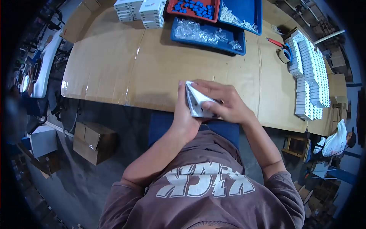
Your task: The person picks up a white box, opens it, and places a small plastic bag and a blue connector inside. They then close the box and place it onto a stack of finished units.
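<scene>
A small white box (193, 100) is between my two hands at the table's front edge, with a flap or face tilted so that it looks wedge-shaped. My left hand (185, 114) wraps its left side and underside. On its right, my right hand (223, 101) presses the box with the thumb, the other fingers bent over the far side. What lies inside the box, if anything, cannot be made out.
Beyond the hands on the cardboard-covered table (103, 72) are a blue tray (179, 38) of clear bags, a red tray (190, 17) of blue parts, another blue tray (244, 11), white boxes (152, 11), tape (284, 55) and stacked boxes (312, 72). A person (337, 141) is far right.
</scene>
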### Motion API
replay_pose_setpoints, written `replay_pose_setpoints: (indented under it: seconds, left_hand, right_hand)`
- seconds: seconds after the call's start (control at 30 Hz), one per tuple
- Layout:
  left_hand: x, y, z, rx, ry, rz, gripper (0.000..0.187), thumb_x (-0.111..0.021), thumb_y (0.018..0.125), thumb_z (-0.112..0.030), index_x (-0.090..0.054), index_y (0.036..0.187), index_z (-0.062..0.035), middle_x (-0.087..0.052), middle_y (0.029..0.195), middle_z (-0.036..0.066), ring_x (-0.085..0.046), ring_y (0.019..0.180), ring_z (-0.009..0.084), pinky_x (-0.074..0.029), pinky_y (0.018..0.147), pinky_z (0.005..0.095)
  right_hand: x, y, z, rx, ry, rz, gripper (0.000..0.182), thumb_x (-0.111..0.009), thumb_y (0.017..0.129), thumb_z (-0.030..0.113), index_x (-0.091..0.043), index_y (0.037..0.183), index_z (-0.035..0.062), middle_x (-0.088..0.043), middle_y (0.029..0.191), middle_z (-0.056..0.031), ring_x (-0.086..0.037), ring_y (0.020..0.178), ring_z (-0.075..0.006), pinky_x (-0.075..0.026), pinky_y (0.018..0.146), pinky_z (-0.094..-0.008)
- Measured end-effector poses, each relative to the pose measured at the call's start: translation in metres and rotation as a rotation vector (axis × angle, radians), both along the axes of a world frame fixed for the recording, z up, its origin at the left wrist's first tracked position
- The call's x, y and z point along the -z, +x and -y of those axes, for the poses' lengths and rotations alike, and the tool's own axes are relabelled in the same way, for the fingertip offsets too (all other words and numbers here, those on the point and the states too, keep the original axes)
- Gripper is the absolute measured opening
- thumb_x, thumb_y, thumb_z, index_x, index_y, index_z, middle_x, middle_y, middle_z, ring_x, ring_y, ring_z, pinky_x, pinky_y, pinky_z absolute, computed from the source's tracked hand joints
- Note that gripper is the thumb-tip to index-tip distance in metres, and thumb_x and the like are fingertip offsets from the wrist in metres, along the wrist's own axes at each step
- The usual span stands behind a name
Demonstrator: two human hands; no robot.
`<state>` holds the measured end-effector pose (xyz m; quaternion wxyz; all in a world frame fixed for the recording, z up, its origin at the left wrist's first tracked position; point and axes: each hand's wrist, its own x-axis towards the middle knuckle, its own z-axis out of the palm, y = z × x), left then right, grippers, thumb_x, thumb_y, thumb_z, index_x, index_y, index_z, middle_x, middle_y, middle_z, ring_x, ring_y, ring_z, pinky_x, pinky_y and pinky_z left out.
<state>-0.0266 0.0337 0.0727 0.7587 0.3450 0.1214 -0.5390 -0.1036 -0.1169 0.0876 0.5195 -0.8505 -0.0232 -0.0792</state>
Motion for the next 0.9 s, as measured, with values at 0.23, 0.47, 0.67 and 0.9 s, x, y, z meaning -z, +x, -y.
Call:
replay_pose_setpoints:
  seconds: [0.23, 0.47, 0.67, 0.9]
  left_hand:
    - [-0.032, -0.02, -0.018, 0.04, -0.211, 0.083, 0.074, -0.025, 0.106, -0.068, -0.046, 0.143, -0.0082, -0.057, 0.132, 0.014, -0.061, 0.124, 0.0283, -0.052, 0.104, 0.0456]
    - [-0.032, -0.02, -0.017, 0.114, -0.24, 0.162, 0.082, -0.018, 0.106, -0.069, -0.042, 0.151, -0.0049, -0.054, 0.143, 0.016, -0.058, 0.13, 0.0262, -0.048, 0.109, 0.0405]
    - [-0.016, -0.022, -0.016, 0.04, -0.222, 0.259, 0.083, -0.02, 0.107, -0.067, -0.038, 0.153, -0.0012, -0.048, 0.149, 0.016, -0.048, 0.139, 0.0238, -0.038, 0.118, 0.0367]
    - [-0.017, -0.009, -0.008, -0.08, -0.317, 0.004, 0.077, -0.027, 0.106, -0.064, -0.042, 0.152, -0.0031, -0.058, 0.139, 0.014, -0.062, 0.125, 0.0246, -0.049, 0.107, 0.0411]
  right_hand:
    - [-0.033, -0.023, -0.019, -0.029, -0.318, 0.319, 0.073, -0.077, 0.085, 0.043, -0.061, 0.139, -0.002, -0.056, 0.139, -0.0309, -0.06, 0.124, -0.0471, -0.047, 0.105, -0.0536]
    - [-0.02, -0.034, -0.016, -0.066, -0.288, 0.345, 0.078, -0.067, 0.09, 0.054, -0.056, 0.146, 0.0002, -0.046, 0.151, -0.0327, -0.047, 0.139, -0.0497, -0.033, 0.114, -0.0622]
    - [-0.003, -0.035, -0.019, -0.05, -0.307, 0.321, 0.075, -0.063, 0.092, 0.056, -0.056, 0.147, 0.005, -0.045, 0.154, -0.0304, -0.044, 0.142, -0.0494, -0.031, 0.115, -0.0631]
    - [0.007, -0.026, -0.004, 0.037, -0.514, 0.204, 0.071, -0.064, 0.09, 0.064, -0.061, 0.146, 0.0219, -0.034, 0.165, -0.0197, -0.027, 0.154, -0.0425, -0.015, 0.121, -0.0649]
